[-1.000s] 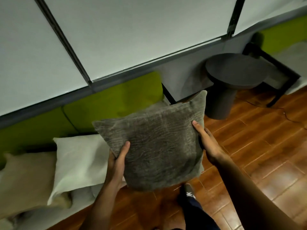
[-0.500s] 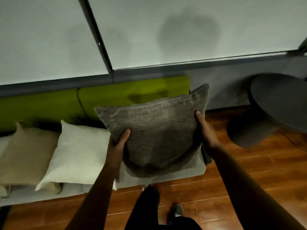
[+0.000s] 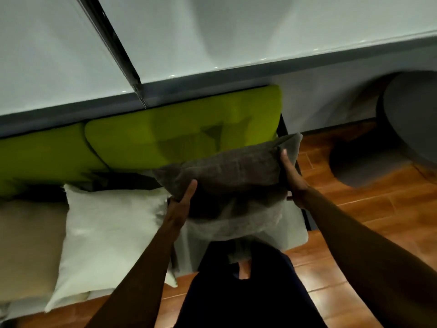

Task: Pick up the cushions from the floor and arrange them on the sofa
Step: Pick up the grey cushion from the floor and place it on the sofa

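Both hands, left hand (image 3: 182, 204) and right hand (image 3: 292, 176), grip the grey cushion (image 3: 227, 171), now lowered flatter onto the sofa (image 3: 189, 129); placement nearly done

**Both hands clamped, arms extended forward**

The left hand (image 3: 182, 204) is held low at centre, thumb raised along the near face of the grey cushion (image 3: 227, 171), the remaining fingers hidden behind it. The right hand (image 3: 292, 176) is set higher and further out, fingers pointed up along the opposite edge. Both forearms are bare and stretched forward from the lower frame, converging slightly. A grasp from either side is shown.
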`<control>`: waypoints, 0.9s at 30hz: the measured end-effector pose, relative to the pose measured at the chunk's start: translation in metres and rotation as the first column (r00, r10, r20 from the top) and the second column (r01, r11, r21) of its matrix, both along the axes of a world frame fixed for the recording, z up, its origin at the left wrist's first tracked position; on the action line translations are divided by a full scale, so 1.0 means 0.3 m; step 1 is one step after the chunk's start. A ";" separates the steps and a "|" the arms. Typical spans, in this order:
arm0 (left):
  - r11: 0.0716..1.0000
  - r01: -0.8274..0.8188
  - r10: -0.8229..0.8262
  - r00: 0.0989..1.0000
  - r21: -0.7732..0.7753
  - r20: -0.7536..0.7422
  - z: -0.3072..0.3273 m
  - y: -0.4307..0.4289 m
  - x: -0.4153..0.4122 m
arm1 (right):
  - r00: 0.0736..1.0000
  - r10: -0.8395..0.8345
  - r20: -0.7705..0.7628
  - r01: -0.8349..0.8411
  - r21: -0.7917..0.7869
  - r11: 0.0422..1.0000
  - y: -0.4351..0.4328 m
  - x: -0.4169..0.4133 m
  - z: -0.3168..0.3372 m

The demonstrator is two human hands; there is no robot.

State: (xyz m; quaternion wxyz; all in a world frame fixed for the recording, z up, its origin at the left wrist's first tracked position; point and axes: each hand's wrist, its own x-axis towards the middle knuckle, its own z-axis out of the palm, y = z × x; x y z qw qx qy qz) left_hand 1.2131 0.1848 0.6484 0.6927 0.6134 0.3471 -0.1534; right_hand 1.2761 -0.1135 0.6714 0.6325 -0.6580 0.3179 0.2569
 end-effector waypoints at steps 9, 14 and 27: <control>0.994 -0.099 0.085 0.967 -0.048 -0.240 -0.187 0.006 0.026 | 0.974 -0.047 -0.223 0.027 -0.092 0.995 0.032 -0.003 -0.236; 0.996 -0.006 0.031 0.962 0.089 -0.272 -0.221 0.012 0.026 | 0.979 0.075 -0.189 -0.125 -0.266 0.956 0.018 0.011 -0.264; -0.311 0.736 -0.804 0.134 0.602 -0.580 -0.142 0.013 0.266 | -0.061 0.859 -0.508 -0.781 -0.512 -0.359 0.078 0.244 -0.208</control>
